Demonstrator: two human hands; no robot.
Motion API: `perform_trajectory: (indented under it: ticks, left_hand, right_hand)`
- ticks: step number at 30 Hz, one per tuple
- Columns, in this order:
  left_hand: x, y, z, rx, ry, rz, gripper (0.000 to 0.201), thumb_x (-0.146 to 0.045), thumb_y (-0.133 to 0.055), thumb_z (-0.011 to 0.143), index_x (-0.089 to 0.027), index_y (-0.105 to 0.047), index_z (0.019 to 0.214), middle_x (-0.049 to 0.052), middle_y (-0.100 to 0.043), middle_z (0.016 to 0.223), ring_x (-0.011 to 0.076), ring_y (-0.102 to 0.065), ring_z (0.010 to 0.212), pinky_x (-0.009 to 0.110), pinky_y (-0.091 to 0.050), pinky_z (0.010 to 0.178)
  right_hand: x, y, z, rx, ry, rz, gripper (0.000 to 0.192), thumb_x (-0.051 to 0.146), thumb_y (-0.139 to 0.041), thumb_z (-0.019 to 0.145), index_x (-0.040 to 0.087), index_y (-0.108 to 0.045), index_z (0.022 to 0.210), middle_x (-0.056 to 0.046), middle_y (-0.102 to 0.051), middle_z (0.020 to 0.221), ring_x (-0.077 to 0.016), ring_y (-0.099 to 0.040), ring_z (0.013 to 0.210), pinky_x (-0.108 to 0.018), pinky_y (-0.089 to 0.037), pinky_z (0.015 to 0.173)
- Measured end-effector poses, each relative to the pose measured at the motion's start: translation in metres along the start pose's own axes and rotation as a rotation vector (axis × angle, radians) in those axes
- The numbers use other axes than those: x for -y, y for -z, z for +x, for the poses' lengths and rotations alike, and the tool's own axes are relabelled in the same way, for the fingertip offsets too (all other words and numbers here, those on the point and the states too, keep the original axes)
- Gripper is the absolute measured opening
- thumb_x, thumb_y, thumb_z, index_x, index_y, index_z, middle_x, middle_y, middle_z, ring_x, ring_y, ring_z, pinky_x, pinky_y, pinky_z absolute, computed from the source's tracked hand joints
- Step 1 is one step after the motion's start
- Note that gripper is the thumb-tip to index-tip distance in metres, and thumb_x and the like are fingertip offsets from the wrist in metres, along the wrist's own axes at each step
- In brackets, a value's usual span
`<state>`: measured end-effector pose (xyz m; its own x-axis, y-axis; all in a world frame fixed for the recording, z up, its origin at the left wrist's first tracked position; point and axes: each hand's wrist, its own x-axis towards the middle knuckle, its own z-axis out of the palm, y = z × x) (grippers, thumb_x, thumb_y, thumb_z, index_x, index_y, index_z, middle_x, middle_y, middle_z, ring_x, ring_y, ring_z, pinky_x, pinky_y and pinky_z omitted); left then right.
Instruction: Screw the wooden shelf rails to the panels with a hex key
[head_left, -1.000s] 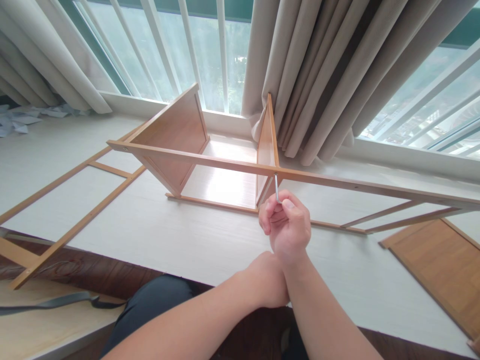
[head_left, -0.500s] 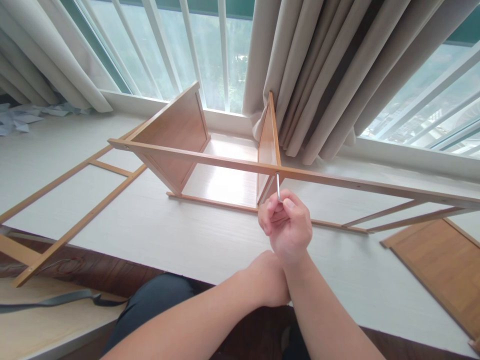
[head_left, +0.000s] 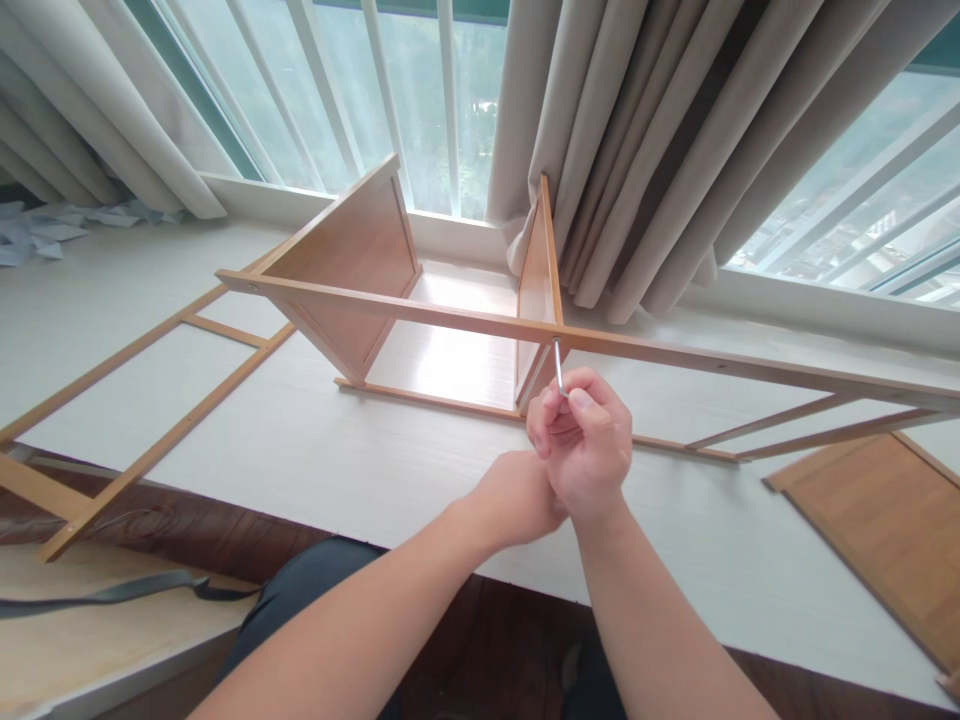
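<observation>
My right hand (head_left: 585,440) is closed on a thin silver hex key (head_left: 559,366), its thumb and fingers pinching the lower end. The upper tip of the key meets the long rail of a wooden frame (head_left: 420,307), just below where an upright panel (head_left: 538,265) joins it. Against my right wrist rests my left hand (head_left: 517,505), curled, its fingers mostly hidden, so what they hold, if anything, does not show. A second upright panel (head_left: 345,260) stands farther left in the same frame.
A loose wooden ladder-like frame (head_left: 180,430) leans off the left edge of the white surface (head_left: 420,490). Another wooden panel (head_left: 877,530) lies at the right. Curtains (head_left: 645,140) hang behind. A dark strap (head_left: 112,595) lies on a pale board at lower left.
My left hand has moved up, closer to the right hand. The right hand has shifted slightly up and right, with the hex key tilting a little; its tip stays at the rail.
</observation>
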<state>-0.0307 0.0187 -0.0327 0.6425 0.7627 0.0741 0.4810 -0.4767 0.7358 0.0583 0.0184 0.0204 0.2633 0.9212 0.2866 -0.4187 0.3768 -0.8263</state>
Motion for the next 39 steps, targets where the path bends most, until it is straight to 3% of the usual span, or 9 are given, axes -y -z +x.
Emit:
perform_trajectory:
  ticks: [1, 3, 9, 13, 18, 26, 34, 39]
  left_hand:
    - [-0.002, 0.008, 0.003, 0.08, 0.016, 0.05, 0.006, -0.019, -0.065, 0.081, -0.021, -0.071, 0.082, 0.005, -0.073, 0.078, 0.0229, -0.065, 0.07, 0.029, -0.044, 0.058]
    - [-0.005, 0.02, 0.008, 0.071, 0.101, 0.031, 0.012, -0.017, -0.058, 0.085, -0.02, -0.066, 0.077, 0.006, -0.071, 0.076, 0.0223, -0.063, 0.067, 0.029, -0.038, 0.055]
    - [-0.006, 0.039, 0.012, -0.295, 0.123, -0.28, 0.031, -0.025, -0.052, 0.097, -0.02, -0.056, 0.066, 0.0, -0.063, 0.067, 0.0152, -0.056, 0.065, 0.028, -0.039, 0.062]
    - [-0.006, 0.041, 0.011, -0.519, 0.09, -0.489, 0.025, -0.035, -0.054, 0.102, -0.02, -0.063, 0.085, 0.0, -0.064, 0.076, 0.0138, -0.056, 0.067, 0.027, -0.044, 0.064]
    - [-0.01, 0.036, 0.005, -0.698, -0.142, -0.533, 0.022, -0.032, -0.055, 0.104, -0.021, -0.069, 0.116, 0.005, -0.067, 0.099, 0.0147, -0.061, 0.081, 0.028, -0.051, 0.069]
    - [-0.017, 0.027, -0.005, -0.738, -0.391, -0.318, 0.043, -0.025, -0.051, 0.104, -0.024, -0.06, 0.147, 0.01, -0.061, 0.124, 0.019, -0.062, 0.101, 0.032, -0.057, 0.082]
    - [-0.018, 0.019, -0.008, -0.718, -0.407, -0.227, 0.059, -0.03, -0.047, 0.106, -0.029, -0.04, 0.165, 0.013, -0.053, 0.14, 0.0265, -0.056, 0.125, 0.045, -0.052, 0.106]
    - [-0.019, 0.011, -0.009, -0.73, -0.374, -0.152, 0.064, -0.034, -0.047, 0.106, -0.029, -0.032, 0.168, 0.015, -0.046, 0.154, 0.0301, -0.048, 0.137, 0.047, -0.049, 0.11]
  right_hand:
    - [0.0, 0.002, 0.0, 0.004, 0.011, -0.011, 0.015, 0.029, -0.058, 0.095, 0.021, -0.063, 0.083, 0.004, -0.056, 0.058, -0.0097, -0.046, 0.043, -0.023, -0.032, 0.045]
    - [0.001, 0.005, 0.001, 0.01, 0.031, -0.044, 0.013, 0.028, -0.059, 0.095, 0.021, -0.064, 0.084, 0.004, -0.057, 0.058, -0.0096, -0.046, 0.043, -0.023, -0.032, 0.045]
    - [0.002, 0.014, 0.003, 0.019, 0.06, -0.149, 0.014, 0.032, -0.063, 0.095, 0.023, -0.063, 0.084, 0.006, -0.055, 0.057, -0.0107, -0.046, 0.045, -0.026, -0.04, 0.049]
    - [0.002, 0.015, 0.003, 0.017, 0.071, -0.173, 0.013, 0.032, -0.063, 0.095, 0.023, -0.063, 0.086, 0.006, -0.054, 0.055, -0.0115, -0.046, 0.046, -0.027, -0.039, 0.05]
    - [-0.001, 0.016, 0.003, 0.03, 0.055, -0.143, 0.016, 0.036, -0.064, 0.096, 0.023, -0.063, 0.087, 0.006, -0.055, 0.057, -0.0114, -0.047, 0.047, -0.026, -0.039, 0.05]
    - [-0.008, 0.019, 0.003, 0.056, -0.028, -0.073, 0.023, 0.044, -0.065, 0.095, 0.023, -0.062, 0.086, 0.005, -0.055, 0.055, -0.0124, -0.047, 0.047, -0.026, -0.04, 0.049]
    - [-0.006, 0.018, 0.005, 0.036, -0.067, -0.068, 0.026, 0.048, -0.069, 0.09, 0.024, -0.061, 0.084, 0.006, -0.052, 0.053, -0.0122, -0.046, 0.047, -0.025, -0.04, 0.047]
    - [-0.004, 0.02, 0.006, 0.099, -0.148, -0.047, 0.032, 0.054, -0.072, 0.089, 0.024, -0.06, 0.085, 0.007, -0.054, 0.054, -0.0114, -0.044, 0.045, -0.026, -0.043, 0.048]
